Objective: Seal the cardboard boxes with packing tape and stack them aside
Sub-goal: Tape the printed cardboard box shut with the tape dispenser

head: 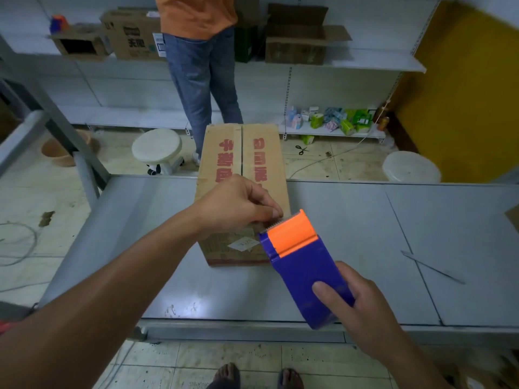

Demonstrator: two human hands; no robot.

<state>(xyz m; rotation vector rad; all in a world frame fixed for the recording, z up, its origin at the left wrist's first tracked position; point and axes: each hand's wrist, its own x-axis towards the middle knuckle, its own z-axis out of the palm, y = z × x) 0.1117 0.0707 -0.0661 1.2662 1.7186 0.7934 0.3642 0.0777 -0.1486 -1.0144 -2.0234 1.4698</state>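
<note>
While the left hand's point(238, 203) fingers point(270, 211) are curled together in a pinch at the toothed edge of the tape dispenser point(303, 265), they seem to be picking up the loose end of the tape; the tape itself is too thin and clear to make out, so I cannot tell whether the end is in the pinch yet. The pinch sits just above the near top edge of the cardboard box point(252, 158). The right hand point(365, 307) wraps the purple body of the dispenser from below, thumb laid flat along its side, and tilts the orange head up toward the left hand.

The box lies lengthwise on the grey tabletop point(365, 220), its far end overhanging the far edge, flaps closed, red lettering on either side of the centre seam. A paler strip runs down that seam; whether it is old tape or fresh I cannot say.

By my reading, the step in hand is starting a strip: freeing the tape end before laying it. The next move calls for sticking that end onto the near face of the box, then drawing the dispenser along the seam to the far end with the left hand steadying the box. It could slide, since part of it hangs off the tabletop.

Further out, a thin metal strip point(432, 266) lies on the tabletop to the right. Beyond the box stands another person point(202, 88). Two round stools point(157, 148) and a pair of scissors point(301, 149) are on the floor, and open cartons point(297, 37) sit on the shelf behind.
</note>
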